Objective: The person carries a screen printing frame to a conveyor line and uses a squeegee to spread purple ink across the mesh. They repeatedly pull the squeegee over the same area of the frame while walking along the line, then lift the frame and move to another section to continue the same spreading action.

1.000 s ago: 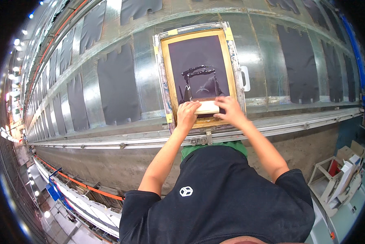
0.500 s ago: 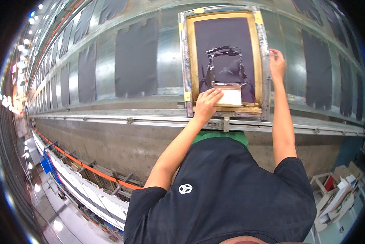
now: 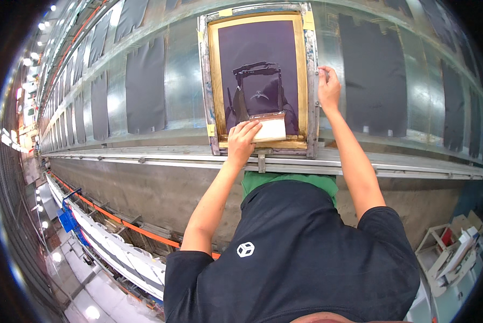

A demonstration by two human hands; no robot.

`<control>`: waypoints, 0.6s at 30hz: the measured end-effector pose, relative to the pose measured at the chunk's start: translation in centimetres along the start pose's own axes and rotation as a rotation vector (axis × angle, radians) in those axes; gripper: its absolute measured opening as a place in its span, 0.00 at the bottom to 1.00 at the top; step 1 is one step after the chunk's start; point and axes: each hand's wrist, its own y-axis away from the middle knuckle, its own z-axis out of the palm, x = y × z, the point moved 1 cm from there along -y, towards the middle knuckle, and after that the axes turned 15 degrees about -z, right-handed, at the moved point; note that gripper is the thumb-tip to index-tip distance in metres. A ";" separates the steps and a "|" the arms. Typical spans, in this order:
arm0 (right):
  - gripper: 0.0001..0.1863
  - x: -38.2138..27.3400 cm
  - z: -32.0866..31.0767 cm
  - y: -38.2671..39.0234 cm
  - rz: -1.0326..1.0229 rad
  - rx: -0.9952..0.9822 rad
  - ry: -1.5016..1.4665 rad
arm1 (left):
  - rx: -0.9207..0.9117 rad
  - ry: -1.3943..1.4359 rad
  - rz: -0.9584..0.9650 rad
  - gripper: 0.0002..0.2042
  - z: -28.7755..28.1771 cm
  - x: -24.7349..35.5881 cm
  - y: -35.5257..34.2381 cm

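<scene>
A screen printing frame (image 3: 312, 97) lies across the long table, its dark mesh (image 3: 257, 40) bordered in yellow-brown. Glossy dark ink (image 3: 256, 68) outlines a rough square on the mesh. At the near end of the mesh, a squeegee (image 3: 271, 129) with a pale, wide handle leans against the frame's near side. My left hand (image 3: 244, 139) is closed over the squeegee's left end, its fingers on top. My right hand (image 3: 329, 89) has its fingertips bent and pinched at the frame's right edge; the thumb side is partly hidden.
Dark fabric pieces (image 3: 145, 83) lie in a row along the shiny table, with another piece (image 3: 373, 75) just right of the frame. A metal rail (image 3: 187, 160) runs along the table's near edge. A cart with odds and ends (image 3: 454, 247) stands at lower right.
The whole view has shifted, so the frame, fabric pieces and both hands appear farther left. My hands keep their places on the squeegee and the frame edge.
</scene>
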 end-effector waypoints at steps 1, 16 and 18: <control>0.12 -0.5 1.1 -0.1 -0.017 0.013 -0.009 | 0.012 0.012 0.012 0.28 -0.4 -1.2 -0.4; 0.18 -2.5 2.7 0.1 -0.348 -0.186 0.449 | 0.040 -0.028 0.057 0.20 -0.9 -7.0 -4.5; 0.23 -7.5 2.4 -0.9 -0.525 -0.415 0.487 | 0.040 0.016 0.049 0.20 -1.6 -7.7 -9.3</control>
